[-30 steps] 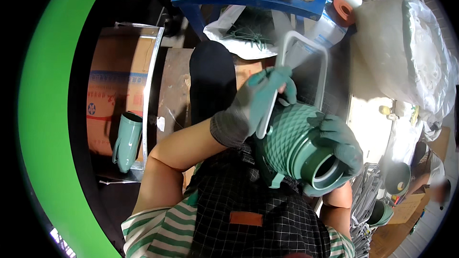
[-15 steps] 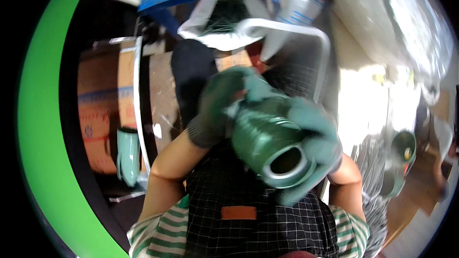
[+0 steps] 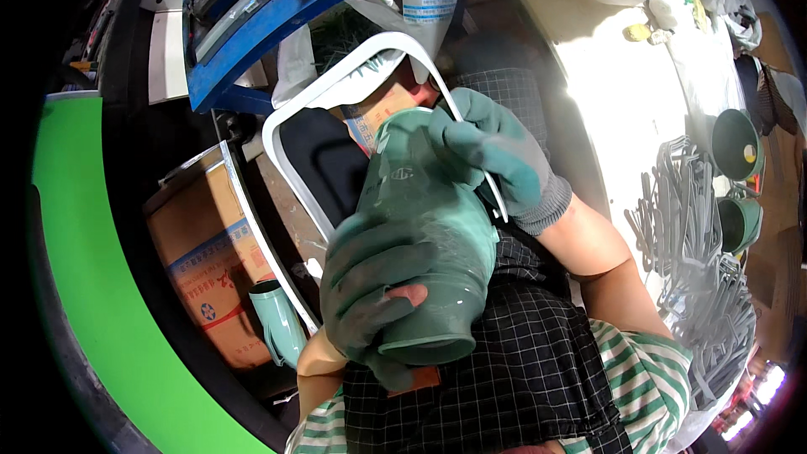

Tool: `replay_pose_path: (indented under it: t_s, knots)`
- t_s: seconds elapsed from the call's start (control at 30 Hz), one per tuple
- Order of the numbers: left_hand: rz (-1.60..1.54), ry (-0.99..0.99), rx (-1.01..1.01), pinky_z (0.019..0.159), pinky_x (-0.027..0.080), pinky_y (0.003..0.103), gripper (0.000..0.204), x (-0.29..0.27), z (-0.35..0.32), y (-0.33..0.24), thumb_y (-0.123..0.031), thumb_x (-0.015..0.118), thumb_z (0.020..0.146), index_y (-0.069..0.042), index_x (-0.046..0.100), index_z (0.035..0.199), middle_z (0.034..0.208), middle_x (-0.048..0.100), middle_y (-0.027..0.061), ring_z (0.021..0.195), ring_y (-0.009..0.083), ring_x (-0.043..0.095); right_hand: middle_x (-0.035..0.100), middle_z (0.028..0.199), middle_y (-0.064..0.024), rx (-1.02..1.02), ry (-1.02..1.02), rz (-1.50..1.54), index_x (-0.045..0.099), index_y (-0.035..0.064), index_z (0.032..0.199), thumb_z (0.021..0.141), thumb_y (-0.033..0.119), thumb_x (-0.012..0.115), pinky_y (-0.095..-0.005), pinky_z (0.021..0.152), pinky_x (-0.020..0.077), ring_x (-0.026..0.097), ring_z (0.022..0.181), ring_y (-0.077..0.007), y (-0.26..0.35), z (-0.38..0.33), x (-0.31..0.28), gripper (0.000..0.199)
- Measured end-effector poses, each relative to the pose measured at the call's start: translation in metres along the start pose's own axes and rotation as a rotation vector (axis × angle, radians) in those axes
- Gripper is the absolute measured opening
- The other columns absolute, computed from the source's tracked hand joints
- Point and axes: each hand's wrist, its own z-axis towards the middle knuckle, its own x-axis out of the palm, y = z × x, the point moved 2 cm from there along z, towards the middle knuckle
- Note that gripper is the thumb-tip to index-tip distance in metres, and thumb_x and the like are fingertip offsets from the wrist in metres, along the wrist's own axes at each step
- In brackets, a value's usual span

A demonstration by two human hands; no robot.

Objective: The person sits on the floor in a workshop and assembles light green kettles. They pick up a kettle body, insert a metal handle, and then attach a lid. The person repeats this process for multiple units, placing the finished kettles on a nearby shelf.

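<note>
A green, glossy jug body [image 3: 420,202] with a flared rim and a narrower collar is tilted in front of my apron. My left hand [image 3: 370,286], in a green-and-grey glove, wraps round its lower part beside the collar, and a bare fingertip pokes through the glove. At the upper right side my right hand [image 3: 500,151], gloved alike, has its fingers bent against the jug near the far rim. A white bent frame [image 3: 290,105] arches beyond the jug and passes by my right fingers; whether they touch it I cannot tell.
Left of me, a mint-green jug [image 3: 277,319] rests by a cardboard box [image 3: 218,269]. Grey plastic handles [image 3: 693,219] and green jugs [image 3: 735,145] lie along the white table [image 3: 588,101] on the right. A blue metal frame [image 3: 252,42] stands ahead.
The jug has turned from showing its dark opening to showing its side. My left hand has moved down to the collar end, my right up toward the far rim. My view has swung too.
</note>
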Motion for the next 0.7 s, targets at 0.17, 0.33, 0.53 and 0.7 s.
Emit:
replay_pose_path:
  t_s: [0.17, 0.33, 0.53, 0.7]
  knots:
    - [-0.012, 0.072, 0.115, 0.101, 0.051, 0.064, 0.047, 0.014, 0.006, -0.002, -0.053, 0.058, 0.102, -0.014, 0.062, 0.127, 0.127, 0.072, 0.0177, 0.119, 0.0449, 0.068, 0.060, 0.086, 0.0002, -0.001, -0.158, -0.181, 0.059, 0.0022, 0.109, 0.093, 0.008, 0.063, -0.0217, 0.066, 0.0432, 0.051, 0.072, -0.0061, 0.005, -0.025, 0.009, 0.017]
    - [0.074, 0.122, 0.094, 0.104, 0.051, 0.063, 0.035, 0.011, -0.002, -0.004, -0.037, 0.058, 0.105, -0.014, 0.062, 0.130, 0.127, 0.072, 0.0161, 0.120, 0.0457, 0.067, 0.070, 0.106, -0.0074, -0.149, -0.217, -0.793, 0.065, -0.0012, 0.120, 0.095, 0.014, 0.072, -0.0277, 0.087, 0.0545, 0.068, 0.096, -0.0123, 0.013, -0.028, 0.029, 0.030]
    - [0.093, 0.178, 0.053, 0.107, 0.049, 0.060, 0.040, 0.005, 0.002, 0.005, -0.038, 0.053, 0.108, -0.011, 0.058, 0.137, 0.134, 0.067, 0.0186, 0.123, 0.0434, 0.064, 0.066, 0.120, -0.0065, -0.200, -0.295, -0.206, 0.054, -0.0001, 0.138, 0.098, 0.015, 0.069, -0.0308, 0.100, 0.0519, 0.063, 0.110, -0.0119, -0.023, -0.008, 0.009, 0.045]
    - [0.100, 0.053, -0.033, 0.110, 0.048, 0.057, 0.044, 0.002, 0.009, 0.015, -0.038, 0.049, 0.110, -0.008, 0.055, 0.142, 0.139, 0.062, 0.0206, 0.126, 0.0416, 0.062, 0.055, 0.136, -0.0134, -0.498, -0.760, -0.971, 0.048, 0.0015, 0.145, 0.093, 0.026, 0.081, -0.0361, 0.104, 0.0490, 0.056, 0.123, -0.0232, -0.026, -0.010, -0.071, 0.066]
